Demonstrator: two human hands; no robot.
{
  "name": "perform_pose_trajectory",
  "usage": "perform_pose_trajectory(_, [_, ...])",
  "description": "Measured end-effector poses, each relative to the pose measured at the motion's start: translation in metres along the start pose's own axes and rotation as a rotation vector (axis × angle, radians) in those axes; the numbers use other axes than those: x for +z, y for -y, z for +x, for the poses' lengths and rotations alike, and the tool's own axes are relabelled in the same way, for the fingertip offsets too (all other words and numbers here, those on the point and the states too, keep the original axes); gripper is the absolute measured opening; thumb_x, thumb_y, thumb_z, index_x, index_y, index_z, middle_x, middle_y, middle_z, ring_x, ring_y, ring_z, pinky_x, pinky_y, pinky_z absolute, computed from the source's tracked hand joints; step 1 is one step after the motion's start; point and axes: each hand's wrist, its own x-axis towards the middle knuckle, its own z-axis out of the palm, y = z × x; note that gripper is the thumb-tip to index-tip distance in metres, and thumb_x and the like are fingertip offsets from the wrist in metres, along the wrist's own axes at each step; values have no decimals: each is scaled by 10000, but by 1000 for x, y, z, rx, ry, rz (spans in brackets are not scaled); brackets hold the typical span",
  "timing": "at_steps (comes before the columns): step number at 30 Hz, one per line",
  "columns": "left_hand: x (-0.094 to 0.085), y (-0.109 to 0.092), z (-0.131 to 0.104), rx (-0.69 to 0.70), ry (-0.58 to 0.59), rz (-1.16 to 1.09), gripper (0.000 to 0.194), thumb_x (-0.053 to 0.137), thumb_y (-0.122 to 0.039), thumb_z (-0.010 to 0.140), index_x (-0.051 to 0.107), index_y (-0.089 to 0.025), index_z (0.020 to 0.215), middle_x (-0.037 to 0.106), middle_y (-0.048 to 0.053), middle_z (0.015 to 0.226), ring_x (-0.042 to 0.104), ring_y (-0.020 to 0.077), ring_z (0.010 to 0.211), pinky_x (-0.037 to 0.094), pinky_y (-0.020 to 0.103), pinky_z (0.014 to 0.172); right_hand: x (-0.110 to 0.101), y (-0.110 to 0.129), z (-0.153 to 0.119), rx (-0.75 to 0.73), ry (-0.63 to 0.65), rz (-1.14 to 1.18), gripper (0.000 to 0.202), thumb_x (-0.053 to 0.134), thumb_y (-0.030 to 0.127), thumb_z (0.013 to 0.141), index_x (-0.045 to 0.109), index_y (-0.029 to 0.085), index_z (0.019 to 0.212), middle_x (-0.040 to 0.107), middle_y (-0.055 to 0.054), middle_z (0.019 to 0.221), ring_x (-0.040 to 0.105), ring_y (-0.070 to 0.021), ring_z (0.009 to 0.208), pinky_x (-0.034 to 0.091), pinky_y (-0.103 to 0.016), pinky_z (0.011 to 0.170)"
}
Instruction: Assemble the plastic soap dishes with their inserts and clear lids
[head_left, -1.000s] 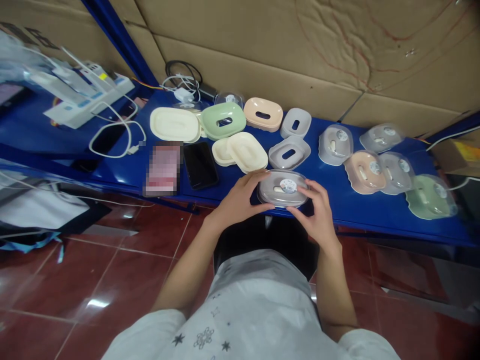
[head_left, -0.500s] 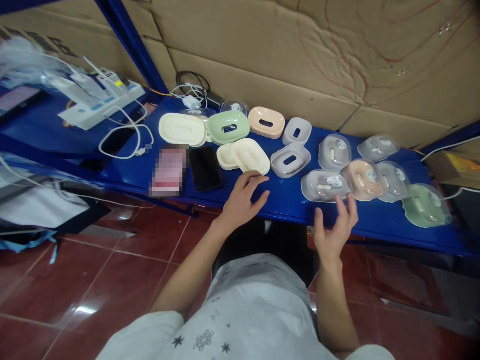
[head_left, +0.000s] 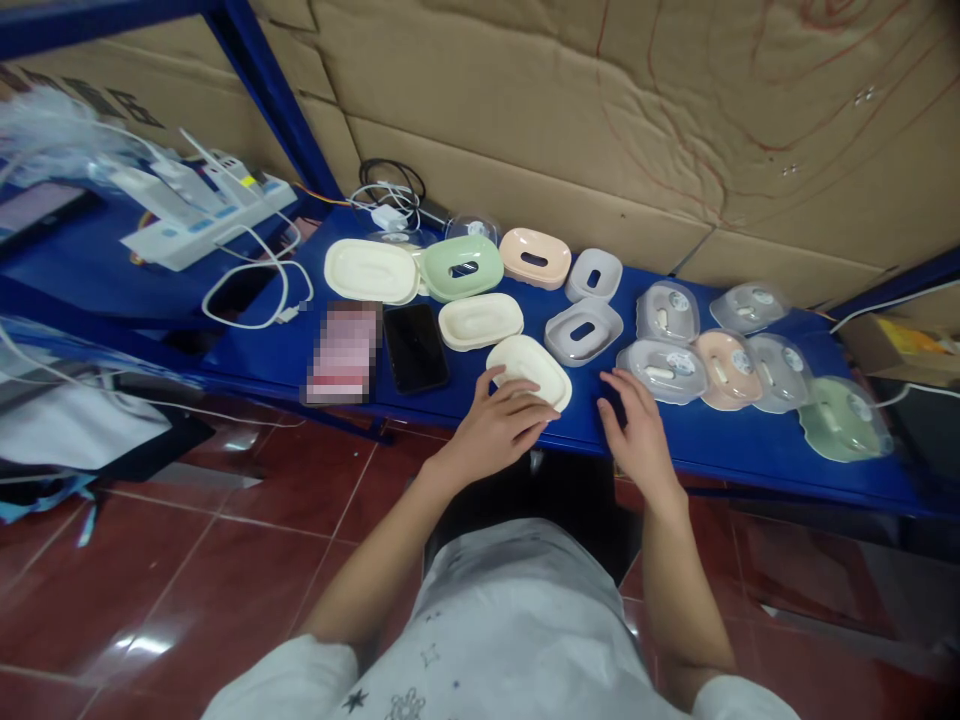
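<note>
A shallow, cream oval tray of what looks like moulded plastic (head_left: 546, 372) lies on the blue flat-topped table (head_left: 727, 435), just in front and to the left of the grey, slotted oval tray (head_left: 561, 342). The left hand (head_left: 510, 418), left of and nearer than that grey landmark, has its fingers over the cream piece's near rim; whether the thumb pinches from below, I cannot tell. The right hand (head_left: 636, 425) is empty, its fingers loosely spread, in front and to the right of the landmark. The two hands are apart. The cream tray is probably light and fairly stiff, its smooth surface perhaps slippery; the two rounded ends of its rim would give the surest hold, without pressing hard on the thin-looking wall.
</note>
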Motion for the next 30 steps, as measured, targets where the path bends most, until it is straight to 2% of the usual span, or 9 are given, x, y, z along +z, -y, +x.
perform_pose_trajectory(5, [-20,2,-6,-103,88,-61,360,576,-19,854,660,-235,1129,732,57,1389,631,250,1376,266,547,1301,-7,11,61,-163,-4,5,412,425,197,1077,682,239,1396,734,-112,1388,674,-280,1320,533,-518,1157])
perform_pose_trajectory(8, [-30,9,-7,-206,122,33,424,556,0,756,623,-213,1116,666,117,1446,576,304,1420,253,597,1296,-7,14,93,-241,141,-179,577,436,8,922,679,212,1404,684,-122,1495,607,-326,1423,465,-580,1200])
perform_pose_trajectory(11, [-31,14,-8,-223,126,51,354,584,-40,839,642,-217,1140,697,101,1363,620,289,1316,392,519,1177,-3,10,106,-243,290,-292,595,484,-44,830,713,194,1325,708,-143,1455,648,-365,1366,440,-637,1181])
perform_pose_trajectory(16, [-23,12,-9,-169,121,16,116,657,-180,1018,722,-244,1090,783,24,1193,678,240,1182,382,481,1120,-7,13,100,-255,230,-182,91,640,254,1013,716,226,1055,796,-84,1216,730,-322,1165,473,-568,1139])
perform_pose_trajectory(18, [-19,10,-9,-162,125,15,81,705,-259,1041,737,-261,1115,792,23,1183,669,257,1222,319,532,1195,-16,19,93,-193,95,30,209,623,425,1060,689,244,1141,793,-71,1157,744,-285,1071,553,-488,1021])
perform_pose_trajectory(20, [-15,10,-9,-162,92,37,226,759,-301,1022,721,-285,1244,754,62,1306,636,289,1308,275,579,1251,-24,23,87,-77,-36,266,337,535,535,1096,662,266,1254,783,-64,1107,746,-255,978,592,-427,889])
perform_pose_trajectory(23, [-10,12,-11,-182,-34,65,594,829,-339,968,574,-316,1504,530,149,1601,502,355,1502,317,597,1284,-27,25,83,46,-100,413,417,452,604,1110,697,287,1226,772,-47,1072,728,-227,949,591,-386,835])
perform_pose_trajectory(26, [-4,18,-13,-188,-120,18,844,860,-374,935,385,-356,1633,303,167,1738,355,390,1621,382,590,1297,-14,20,89,140,-29,471,464,514,666,1060,740,261,1064,767,-29,1000,686,-192,874,564,-335,775])
perform_pose_trajectory(30, [-2,23,-12,-166,-163,-48,1020,857,-334,936,190,-386,1706,145,179,1802,259,397,1675,398,607,1309,10,16,100,216,181,528,587,572,772,982,763,223,897,734,-12,792,631,-169,720,503,-297,646])
